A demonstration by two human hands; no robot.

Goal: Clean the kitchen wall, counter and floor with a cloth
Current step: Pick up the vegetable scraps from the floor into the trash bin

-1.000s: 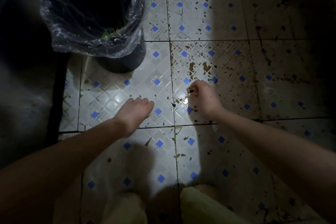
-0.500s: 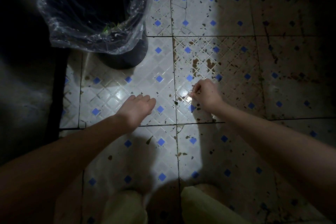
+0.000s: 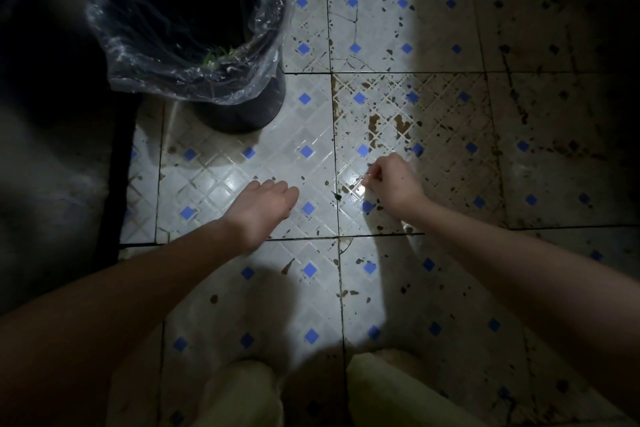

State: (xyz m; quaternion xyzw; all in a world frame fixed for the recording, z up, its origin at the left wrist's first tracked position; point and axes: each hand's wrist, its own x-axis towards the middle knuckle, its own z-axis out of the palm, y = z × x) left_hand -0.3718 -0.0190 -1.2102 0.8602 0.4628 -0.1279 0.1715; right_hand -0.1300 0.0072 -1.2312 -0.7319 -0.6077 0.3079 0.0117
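Floor [image 3: 311,135] lies under left hand [image 3: 263,208], fingers straight, and right hand [image 3: 394,184], fingers curled.

Shows two bare forearms [image 3: 138,288], uncovered from the wrists back to the lower corners of the view, ending in a bare left hand [image 3: 263,208] and a bare right hand [image 3: 394,184]. Wears a pale yellow-green garment [image 3: 239,395] over both legs, seen only as two rounded shapes of soft, plain fabric at the bottom edge, dim in shadow. Cannot tell whether long or short.
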